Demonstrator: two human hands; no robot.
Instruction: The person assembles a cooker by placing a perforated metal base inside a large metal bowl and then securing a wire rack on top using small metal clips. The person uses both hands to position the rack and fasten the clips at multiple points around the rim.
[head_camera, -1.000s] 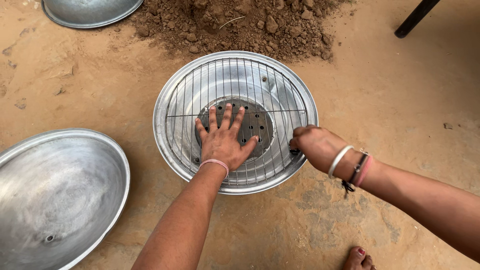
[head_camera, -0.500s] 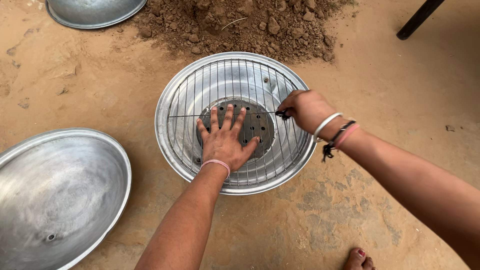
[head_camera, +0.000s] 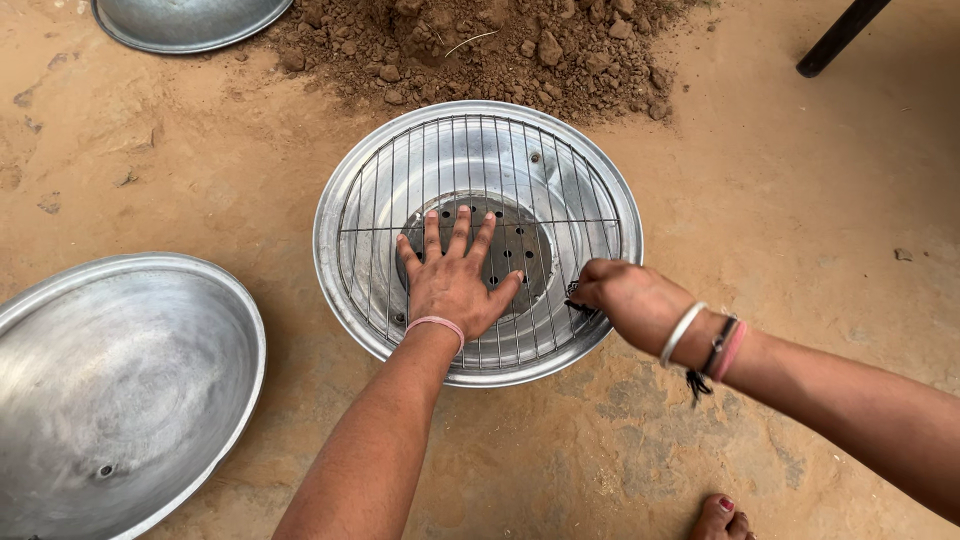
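Left hand (head_camera: 455, 285) lay flat, fingers spread, on round wire grill (head_camera: 480, 170); right hand (head_camera: 625, 298) fingers pinched its near-right edge. Risk: the grill could tilt or spring off shiny round metal basin (head_camera: 335, 200).

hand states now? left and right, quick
Left hand: open, palm flat on the wire grill in the metal basin.
Right hand: closed, fingers pinching the grill's right edge.

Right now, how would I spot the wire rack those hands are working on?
Find the round metal basin just below the dirt pile. The wire rack lies across its mouth, under the left hand. The other two metal pans carry no grid.
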